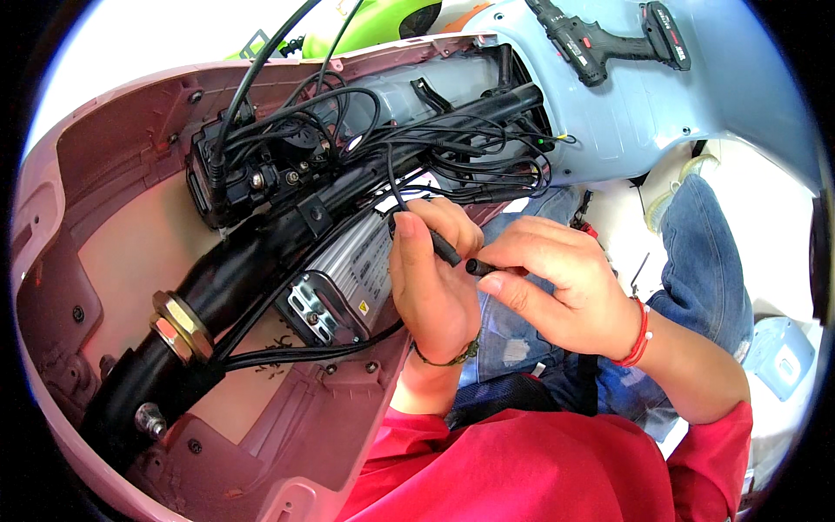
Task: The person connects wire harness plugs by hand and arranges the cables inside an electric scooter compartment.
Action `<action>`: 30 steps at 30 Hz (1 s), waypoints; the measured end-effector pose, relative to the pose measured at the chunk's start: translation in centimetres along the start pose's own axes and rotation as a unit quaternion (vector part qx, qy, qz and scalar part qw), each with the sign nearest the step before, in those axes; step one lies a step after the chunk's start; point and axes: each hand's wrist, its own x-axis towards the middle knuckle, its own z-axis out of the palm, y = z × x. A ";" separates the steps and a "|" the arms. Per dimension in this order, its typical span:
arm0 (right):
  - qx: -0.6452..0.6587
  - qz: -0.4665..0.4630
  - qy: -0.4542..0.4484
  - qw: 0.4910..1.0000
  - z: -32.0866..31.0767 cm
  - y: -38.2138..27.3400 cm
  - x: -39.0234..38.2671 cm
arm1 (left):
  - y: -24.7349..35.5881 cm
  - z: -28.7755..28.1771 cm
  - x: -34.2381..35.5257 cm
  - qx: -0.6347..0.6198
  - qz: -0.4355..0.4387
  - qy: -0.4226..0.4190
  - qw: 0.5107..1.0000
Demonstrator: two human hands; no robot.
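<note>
My left hand point(435, 296) has its fingers closed round a black cable connector point(445, 248) on a wire that runs up to the bundle of black cables point(470, 165). My right hand point(565, 296) pinches another black connector point(478, 266), its end close to the first, with a small gap between them. Behind my left hand a silver finned box point(337, 298) with cables sits inside the pink plastic shell point(61, 209), beside a black metal tube point(228, 274) with a brass-coloured nut point(182, 326). A black housing point(217, 191) with cables stands farther back.
A black power drill point(600, 48) lies on a pale blue panel point(635, 117) at the upper right. A green plastic piece point(374, 26) is behind the shell. My jeans-clad legs point(704, 270) are below, and a pale blue part point(778, 357) lies at the far right.
</note>
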 end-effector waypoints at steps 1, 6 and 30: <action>-0.002 0.002 0.002 1.000 0.0 0.0 0.0 | 0.0 0.0 0.0 0.002 0.005 -0.006 1.000; -0.004 0.007 -0.007 1.000 -0.1 -0.1 0.0 | 0.0 -0.3 0.2 -0.007 0.017 -0.052 0.999; -0.016 0.034 -0.007 0.999 0.0 -0.2 0.2 | -2.2 -1.6 1.3 0.111 0.169 -0.056 0.978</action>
